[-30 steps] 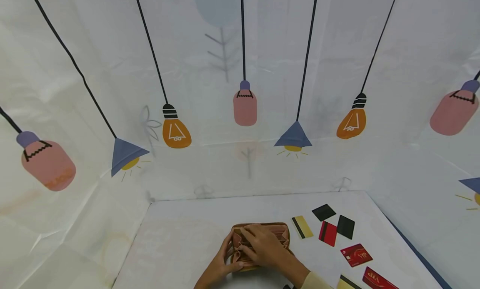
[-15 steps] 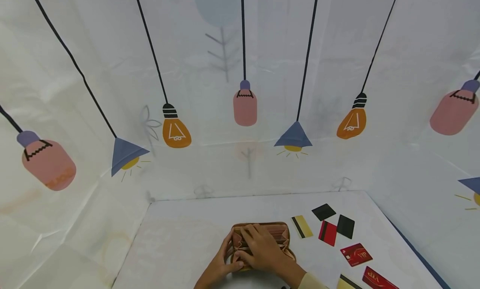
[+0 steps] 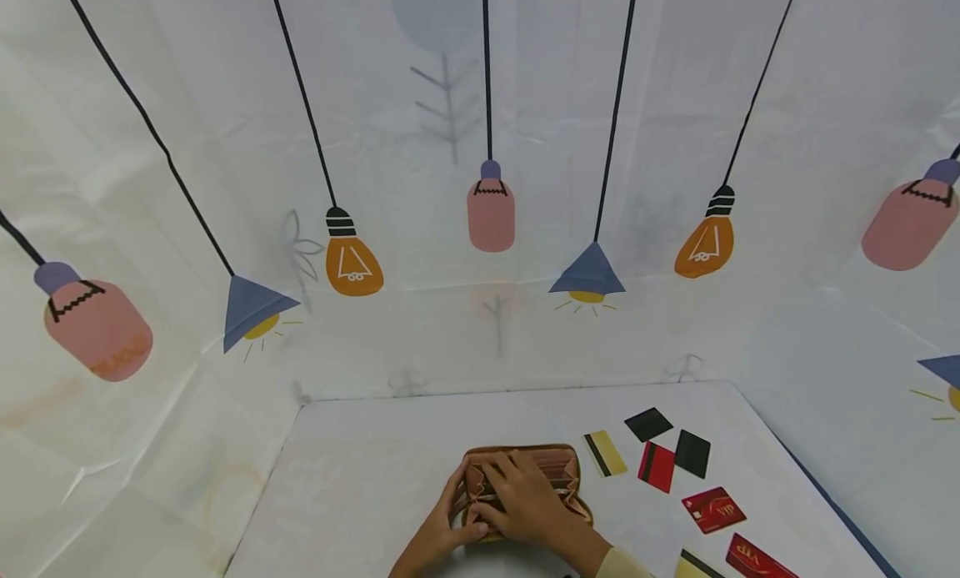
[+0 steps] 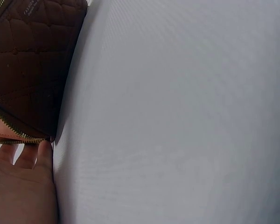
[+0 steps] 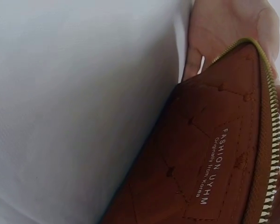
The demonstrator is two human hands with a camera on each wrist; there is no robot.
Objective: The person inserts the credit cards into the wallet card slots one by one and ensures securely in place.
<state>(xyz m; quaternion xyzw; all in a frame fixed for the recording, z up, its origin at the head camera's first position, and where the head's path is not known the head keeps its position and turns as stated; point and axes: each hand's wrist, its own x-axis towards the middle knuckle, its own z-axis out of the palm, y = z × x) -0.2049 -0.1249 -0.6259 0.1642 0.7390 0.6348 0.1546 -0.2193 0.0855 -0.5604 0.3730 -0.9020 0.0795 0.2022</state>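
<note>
A brown quilted zip wallet stands unzipped on the white table, its pinkish lining and slots facing up in the head view. My left hand grips its left end, fingers along the far side and thumb on the near side. Over the wallet's mouth, my right hand has bent fingers reaching into the left half, the thumb nearer me by a divider. Whether those fingers pinch anything inside is hidden. The left wrist view shows the wallet's outer face and zip beside my left thumb. Printed lettering shows on the wallet in the right wrist view.
Right of the wallet lie several loose cards: a gold card, two black cards, a red striped card, two red VIP cards and another gold card cut by the frame. A white wall sheet with printed lamps rises behind.
My right hand has shifted slightly left, its fingers and thumb changing position a little inside the wallet. My left hand, the wallet and the cards stay in place.
</note>
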